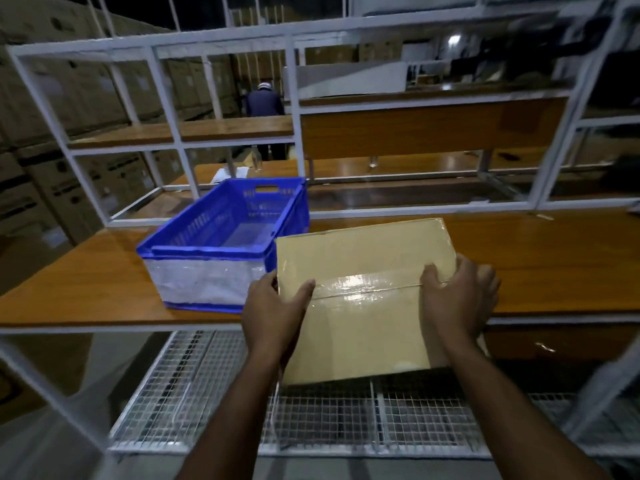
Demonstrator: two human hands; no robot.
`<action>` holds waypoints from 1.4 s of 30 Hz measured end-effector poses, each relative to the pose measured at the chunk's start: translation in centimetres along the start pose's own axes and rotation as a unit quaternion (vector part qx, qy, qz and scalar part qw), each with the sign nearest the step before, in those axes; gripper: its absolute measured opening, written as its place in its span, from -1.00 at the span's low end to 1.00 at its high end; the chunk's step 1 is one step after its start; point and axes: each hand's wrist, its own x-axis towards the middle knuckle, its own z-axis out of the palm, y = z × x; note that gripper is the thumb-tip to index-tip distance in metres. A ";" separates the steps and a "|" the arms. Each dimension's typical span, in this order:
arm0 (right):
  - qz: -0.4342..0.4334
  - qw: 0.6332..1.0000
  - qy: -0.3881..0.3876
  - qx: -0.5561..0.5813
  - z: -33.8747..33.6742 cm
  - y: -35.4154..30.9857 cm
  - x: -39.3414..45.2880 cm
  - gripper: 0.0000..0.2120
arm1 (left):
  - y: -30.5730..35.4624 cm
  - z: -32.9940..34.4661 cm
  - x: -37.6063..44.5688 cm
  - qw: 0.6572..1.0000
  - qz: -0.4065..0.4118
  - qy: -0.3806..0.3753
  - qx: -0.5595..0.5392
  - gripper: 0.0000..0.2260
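While 2 hands grip a taped box (363, 271) by its sides, left hand (273, 308) and right hand (457, 299) with thumbs curled on top, box tilted over the table (86, 282) edge, just beside a blue crate (225, 237), wire shelf (214, 393) below.

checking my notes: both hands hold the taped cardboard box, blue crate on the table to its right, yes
No: the head view shows the blue crate on the table left of the cardboard box, not right. The left hand and right hand do hold it.
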 end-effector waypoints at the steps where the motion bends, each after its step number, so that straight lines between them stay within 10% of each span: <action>1: 0.003 1.000 0.001 -0.011 0.5 0.2 0.8 -0.51 | 0.3 1.1 0.9 1.000 0.009 -0.008 -0.010 -0.49; 7: 0.025 0.998 0.016 -0.061 4.0 -0.7 5.2 -0.43 | 2.1 6.1 6.8 0.996 0.048 -0.040 -0.062 -0.60; 17: 0.016 0.987 -0.069 -0.141 10.3 0.0 9.7 -0.50 | 0.5 13.2 14.0 0.986 0.076 -0.147 0.000 -0.04; 29: -0.116 0.944 -0.212 -0.223 16.1 -1.3 15.9 -0.54 | 2.9 18.0 19.2 0.919 0.235 -0.240 0.208 -0.40; 42: -0.250 0.881 -0.368 -0.158 16.9 -1.2 17.2 -0.16 | 2.5 19.0 20.3 0.911 0.202 -0.289 0.215 0.14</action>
